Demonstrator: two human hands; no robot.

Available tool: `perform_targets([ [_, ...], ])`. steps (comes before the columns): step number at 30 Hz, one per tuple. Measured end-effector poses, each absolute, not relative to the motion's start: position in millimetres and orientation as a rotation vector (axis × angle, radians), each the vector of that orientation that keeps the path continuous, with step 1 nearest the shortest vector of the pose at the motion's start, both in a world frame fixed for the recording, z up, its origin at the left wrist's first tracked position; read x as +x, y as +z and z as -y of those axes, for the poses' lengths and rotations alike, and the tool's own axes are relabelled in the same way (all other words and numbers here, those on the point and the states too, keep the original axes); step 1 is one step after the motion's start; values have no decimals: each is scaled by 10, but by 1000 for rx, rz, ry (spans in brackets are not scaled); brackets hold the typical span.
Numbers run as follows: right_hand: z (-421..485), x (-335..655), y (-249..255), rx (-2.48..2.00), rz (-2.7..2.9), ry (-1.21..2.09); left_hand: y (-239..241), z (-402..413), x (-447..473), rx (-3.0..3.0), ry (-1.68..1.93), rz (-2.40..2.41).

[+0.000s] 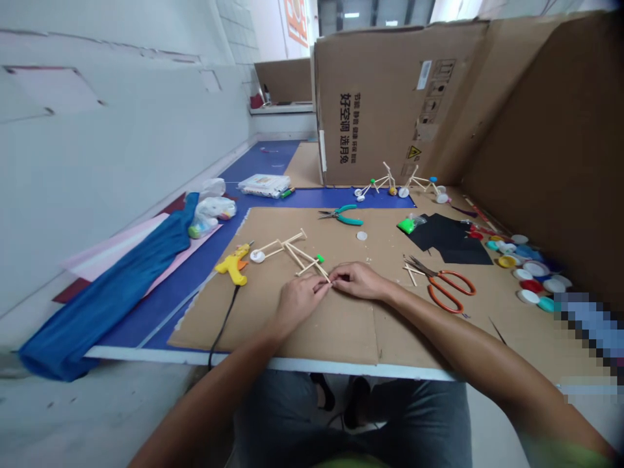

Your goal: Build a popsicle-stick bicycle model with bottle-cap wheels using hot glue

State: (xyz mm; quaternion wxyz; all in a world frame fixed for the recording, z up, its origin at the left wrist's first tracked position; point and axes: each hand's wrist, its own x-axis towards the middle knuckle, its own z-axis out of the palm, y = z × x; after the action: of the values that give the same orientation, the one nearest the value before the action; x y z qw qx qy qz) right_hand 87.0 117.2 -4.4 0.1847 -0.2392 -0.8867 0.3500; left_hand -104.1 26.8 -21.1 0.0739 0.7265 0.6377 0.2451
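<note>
A small frame of wooden sticks (292,250) lies on the cardboard sheet (341,325), with a white bottle cap at its far left end and a green bit near its right end. My left hand (298,300) and my right hand (357,281) meet at the near end of that frame, fingers pinched together on a stick end. What sits between the fingertips is too small to make out beyond the stick. A yellow glue gun (234,265) lies just left of the frame, its black cord running off the table's front edge.
Orange scissors (446,286) and loose sticks lie right of my hands. Teal pliers (344,215), black paper (451,239), several coloured bottle caps (529,273), two finished stick models (402,185), a large cardboard box (390,97) and a blue cloth (112,292) surround the work spot.
</note>
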Motion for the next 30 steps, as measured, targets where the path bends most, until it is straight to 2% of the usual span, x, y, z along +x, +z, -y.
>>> perform_targets([
  [12, -1198, 859, -77, -706, 2478, 981, -155, -256, -1024, 2140, 722, -1951],
  [19, -1135, 846, 6, -894, 2537, 645, -173, -257, -1033, 2140, 762, -1942],
  [30, -1083, 842, 24, -890, 2598, 620, -203, -257, -1044, 2152, 842, -1927],
])
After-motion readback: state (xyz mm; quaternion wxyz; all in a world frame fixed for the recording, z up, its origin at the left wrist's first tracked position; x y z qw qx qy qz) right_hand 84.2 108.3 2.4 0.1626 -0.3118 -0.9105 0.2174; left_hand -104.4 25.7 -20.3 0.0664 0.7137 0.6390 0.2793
